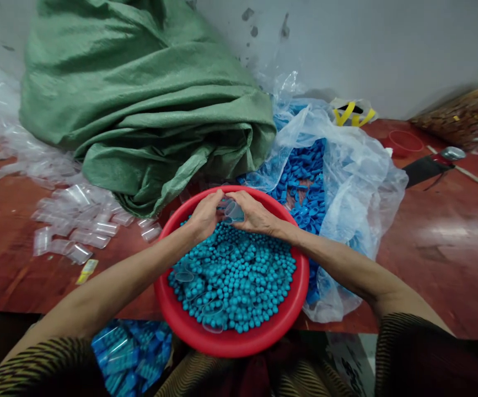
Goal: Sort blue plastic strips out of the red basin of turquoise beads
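hands together, fingers curled, tips nearly meeting
both forearms angled inward, sleeves at elbows

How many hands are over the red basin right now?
2. The left hand is over the far part of the red basin, left of centre; the right hand is just right of it, with clear plastic pieces between them. No hidden ones suspected.

Rumpled green sheeting before a stained wall, yellow slip on red tabletop, brown bundle far right.
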The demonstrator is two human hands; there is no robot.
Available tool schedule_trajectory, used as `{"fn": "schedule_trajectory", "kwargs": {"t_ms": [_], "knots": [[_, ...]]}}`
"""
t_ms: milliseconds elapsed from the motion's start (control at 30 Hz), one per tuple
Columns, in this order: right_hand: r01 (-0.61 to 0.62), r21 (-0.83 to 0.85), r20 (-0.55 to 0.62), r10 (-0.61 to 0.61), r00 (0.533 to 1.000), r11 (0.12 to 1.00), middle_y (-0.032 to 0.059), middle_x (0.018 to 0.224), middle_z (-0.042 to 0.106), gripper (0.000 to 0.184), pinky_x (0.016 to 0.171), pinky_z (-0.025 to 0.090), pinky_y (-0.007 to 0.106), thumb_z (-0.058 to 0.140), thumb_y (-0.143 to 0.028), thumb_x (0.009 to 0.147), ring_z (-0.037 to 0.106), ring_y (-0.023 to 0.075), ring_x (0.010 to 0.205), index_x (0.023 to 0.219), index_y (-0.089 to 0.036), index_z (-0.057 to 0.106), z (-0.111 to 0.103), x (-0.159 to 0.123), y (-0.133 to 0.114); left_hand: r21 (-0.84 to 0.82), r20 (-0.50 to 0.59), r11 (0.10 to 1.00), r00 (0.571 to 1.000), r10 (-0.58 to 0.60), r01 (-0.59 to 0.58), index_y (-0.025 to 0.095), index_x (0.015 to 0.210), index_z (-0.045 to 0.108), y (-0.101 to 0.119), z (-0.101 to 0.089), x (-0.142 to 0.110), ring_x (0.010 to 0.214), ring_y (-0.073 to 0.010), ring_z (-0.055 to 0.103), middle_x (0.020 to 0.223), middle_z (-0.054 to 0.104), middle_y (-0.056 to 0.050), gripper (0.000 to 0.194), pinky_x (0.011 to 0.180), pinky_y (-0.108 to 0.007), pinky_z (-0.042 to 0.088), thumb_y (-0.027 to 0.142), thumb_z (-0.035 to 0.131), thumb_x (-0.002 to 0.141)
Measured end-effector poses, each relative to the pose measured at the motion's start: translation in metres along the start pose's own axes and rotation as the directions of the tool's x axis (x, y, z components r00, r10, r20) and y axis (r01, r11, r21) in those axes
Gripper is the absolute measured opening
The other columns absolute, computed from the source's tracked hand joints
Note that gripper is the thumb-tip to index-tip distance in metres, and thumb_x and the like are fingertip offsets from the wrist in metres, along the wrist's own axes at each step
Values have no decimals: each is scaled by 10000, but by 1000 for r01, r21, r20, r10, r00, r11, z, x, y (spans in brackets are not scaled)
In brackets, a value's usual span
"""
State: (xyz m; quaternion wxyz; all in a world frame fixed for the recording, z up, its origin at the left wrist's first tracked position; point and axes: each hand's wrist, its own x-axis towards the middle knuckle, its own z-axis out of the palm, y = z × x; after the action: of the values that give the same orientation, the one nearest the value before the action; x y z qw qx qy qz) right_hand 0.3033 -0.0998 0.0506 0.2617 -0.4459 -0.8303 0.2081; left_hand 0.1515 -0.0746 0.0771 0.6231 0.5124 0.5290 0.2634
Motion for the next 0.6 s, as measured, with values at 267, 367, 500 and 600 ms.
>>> {"fn": "schedule_trajectory", "kwargs": {"t_ms": [267,367,500,600], "knots": [[-95,-31,81,97,992,995,164,1260,506,710,938,443,375,610,-259,727,515,259,1114,1352,-100,312,-2,11,-11,-142,96,988,995,-38,52,144,1107,556,-2,2,0,864,-189,636,992,678,-89,521,717,-296,506,522,249,921],[-102,-304,141,151,978,947,169,1168,547,611,864,458,396,579,-184,740,533,283,1039,1308,-73,382,-14,5,-18,154,99,984,993,70,-85,148,1136,562,-3,-11,3,978,-226,615,1102,655,-95,412,807,-331,493,420,355,904],[-118,-645,228,338,913,755,241,1033,593,387,779,441,453,339,-46,840,553,333,969,1177,3,522,-16,1,-34,659,78,731,983,167,-176,111,1160,562,-5,-25,3,1178,-273,522,1243,582,-148,384,1006,-374,381,291,425,850],[-180,-741,271,534,801,647,281,996,612,395,744,428,479,283,9,823,575,351,942,1056,30,600,3,13,-40,782,111,600,985,132,-169,102,1202,524,-9,-25,0,1227,-295,484,1275,546,-181,409,1024,-399,356,282,399,856]]}}
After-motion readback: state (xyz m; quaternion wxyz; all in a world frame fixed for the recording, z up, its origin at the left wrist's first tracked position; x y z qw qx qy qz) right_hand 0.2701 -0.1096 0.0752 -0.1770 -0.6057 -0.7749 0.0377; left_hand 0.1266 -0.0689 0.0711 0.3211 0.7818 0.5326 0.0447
